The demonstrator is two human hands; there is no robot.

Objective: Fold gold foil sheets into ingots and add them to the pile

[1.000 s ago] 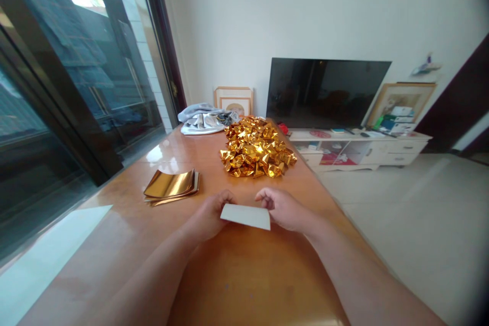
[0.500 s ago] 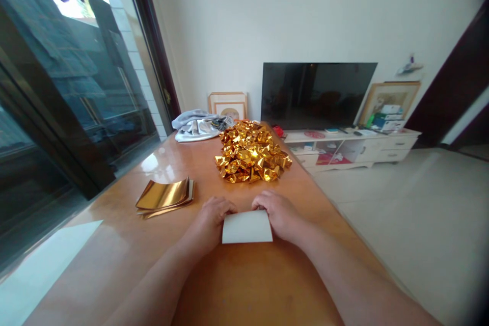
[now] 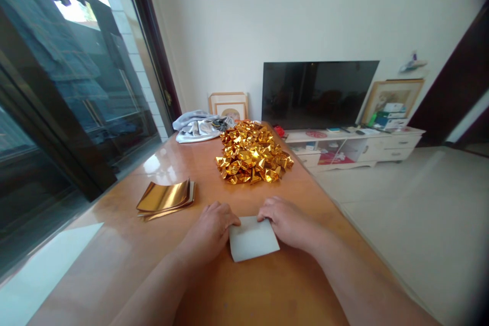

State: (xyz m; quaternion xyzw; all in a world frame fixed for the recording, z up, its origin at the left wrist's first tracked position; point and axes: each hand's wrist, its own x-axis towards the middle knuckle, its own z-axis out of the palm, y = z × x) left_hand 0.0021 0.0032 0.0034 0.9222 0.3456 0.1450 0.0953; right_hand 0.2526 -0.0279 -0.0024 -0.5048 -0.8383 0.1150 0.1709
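Covering paper (image 3: 252, 239) far corners: both hands (image 3: 248, 226).

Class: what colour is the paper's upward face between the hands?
White, in the head view: paper.

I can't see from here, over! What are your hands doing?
Left hand and right hand pressing white paper flat on table. Gold pile beyond, apart. Nothing blocking.

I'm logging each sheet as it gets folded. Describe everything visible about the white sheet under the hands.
The folded sheet is a small, matte, off-white rectangle that looks like paper or the plain back of foil paper. It lies flat on the glossy wooden table, slightly skewed, its near edge free. The left hand presses its far left corner and the right hand its far right corner. Whether it has several layers cannot be told.
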